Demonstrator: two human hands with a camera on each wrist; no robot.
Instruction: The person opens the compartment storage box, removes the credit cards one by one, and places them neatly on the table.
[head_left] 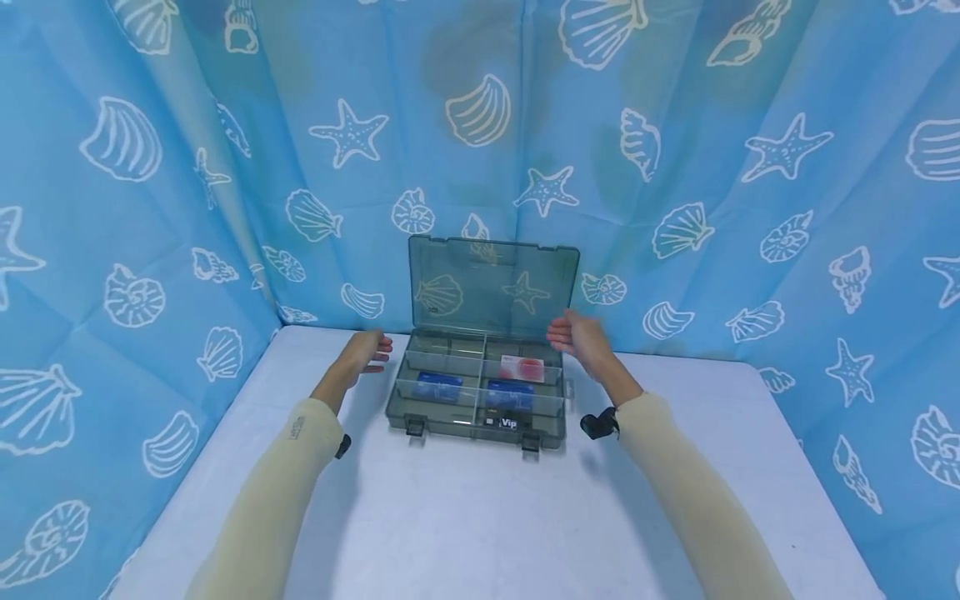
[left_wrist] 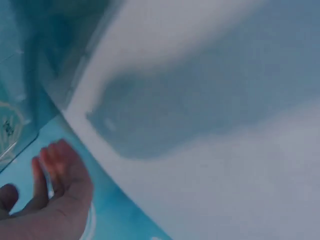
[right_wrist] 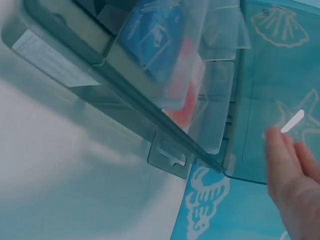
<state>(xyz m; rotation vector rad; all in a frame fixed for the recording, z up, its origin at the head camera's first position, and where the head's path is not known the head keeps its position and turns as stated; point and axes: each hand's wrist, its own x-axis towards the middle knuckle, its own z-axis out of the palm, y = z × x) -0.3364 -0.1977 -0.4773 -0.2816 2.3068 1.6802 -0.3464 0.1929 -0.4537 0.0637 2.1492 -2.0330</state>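
A smoky transparent compartment box (head_left: 477, 431) sits on the table with its lid (head_left: 495, 279) raised at the back. Inside lie a blue card (head_left: 438, 387) on the left, a second blue card (head_left: 510, 395) on the right, a red-and-white card (head_left: 522, 368) behind that one, and a black card marked Vip (head_left: 501, 421) at the front. My left hand (head_left: 362, 350) hovers beside the box's left edge, fingers loosely bent and empty. At the lower right edge of the lid, my right hand (head_left: 581, 336) has its fingers extended; they overlap the lid in the right wrist view.
The box stands near the back of a white-covered table (head_left: 480, 517). Blue curtains (head_left: 450, 192) with white seashell and starfish prints rise behind it and on both sides. Two latches (head_left: 530, 442) hang open at the box's front, and a hanging tab (right_wrist: 170, 155) juts from its right side.
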